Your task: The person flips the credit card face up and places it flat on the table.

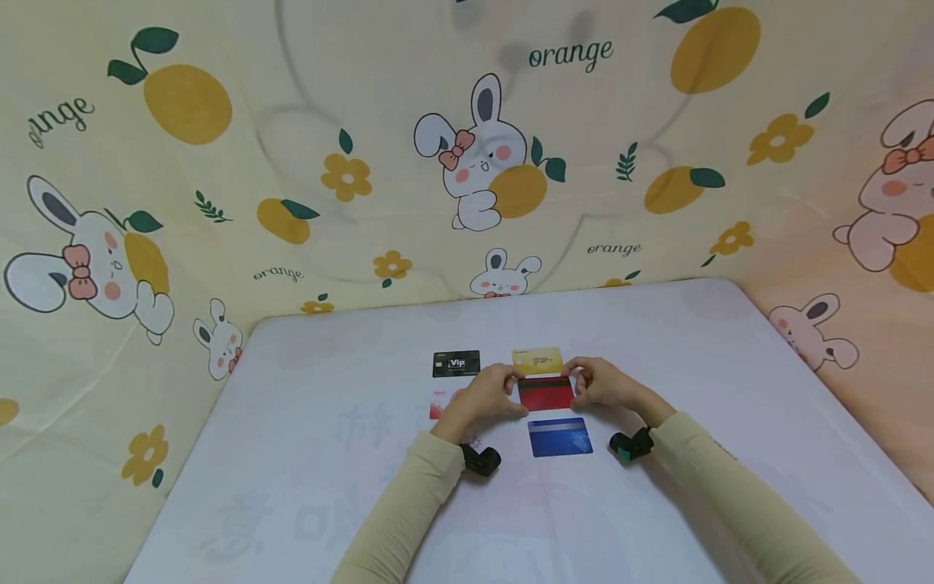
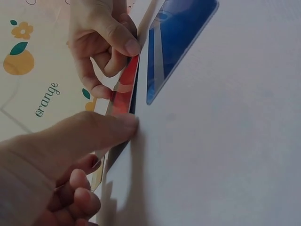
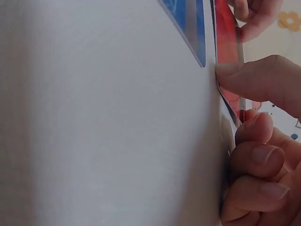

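Both hands hold a red card with a dark stripe along its far edge. My left hand pinches its left end, thumb at the near edge and fingers at the far edge. At the right end my right hand pinches it the same way. The red card looks slightly raised and tilted in the left wrist view, with a dark underside showing. Nearer me lies a blue card with a pale stripe. Just beyond the red card is a gold card.
A black Vip card lies at the far left. Below it, a white and red card is partly hidden by my left hand. The white table meets a patterned cloth behind. Each wrist wears a black camera.
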A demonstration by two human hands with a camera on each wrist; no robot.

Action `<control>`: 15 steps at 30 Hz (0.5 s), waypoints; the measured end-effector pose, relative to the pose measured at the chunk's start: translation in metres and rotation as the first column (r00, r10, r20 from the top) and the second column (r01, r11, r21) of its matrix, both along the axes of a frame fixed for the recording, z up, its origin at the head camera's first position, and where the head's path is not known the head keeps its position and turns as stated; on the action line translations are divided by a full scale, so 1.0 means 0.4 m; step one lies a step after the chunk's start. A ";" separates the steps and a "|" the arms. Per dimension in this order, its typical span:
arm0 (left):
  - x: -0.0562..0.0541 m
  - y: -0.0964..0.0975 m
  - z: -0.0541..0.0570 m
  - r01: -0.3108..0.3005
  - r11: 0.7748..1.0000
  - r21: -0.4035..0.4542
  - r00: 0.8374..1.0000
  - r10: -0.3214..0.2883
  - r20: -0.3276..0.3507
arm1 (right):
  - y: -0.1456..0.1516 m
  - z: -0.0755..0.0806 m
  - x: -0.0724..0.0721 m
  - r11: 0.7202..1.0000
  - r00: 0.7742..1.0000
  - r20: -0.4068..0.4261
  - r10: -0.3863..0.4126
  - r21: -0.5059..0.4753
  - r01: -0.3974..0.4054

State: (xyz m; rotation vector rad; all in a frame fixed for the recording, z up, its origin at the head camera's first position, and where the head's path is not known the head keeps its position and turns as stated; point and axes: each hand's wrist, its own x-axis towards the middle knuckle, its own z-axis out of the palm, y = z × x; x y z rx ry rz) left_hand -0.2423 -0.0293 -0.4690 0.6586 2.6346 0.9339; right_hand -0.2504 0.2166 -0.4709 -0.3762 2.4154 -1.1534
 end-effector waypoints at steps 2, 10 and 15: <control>-0.002 0.000 0.001 0.011 1.000 -0.007 1.000 -0.011 -0.021 | 0.001 -0.002 0.000 1.000 1.000 0.003 0.001 -0.007 -0.001; -0.011 -0.001 0.001 0.043 0.999 0.025 0.999 -0.043 -0.030 | 0.007 -0.003 0.005 1.000 1.000 0.006 0.004 -0.022 -0.004; -0.012 -0.004 0.005 0.052 0.994 0.095 0.999 -0.051 -0.006 | 0.011 0.000 0.008 0.999 1.000 -0.006 0.027 -0.026 -0.027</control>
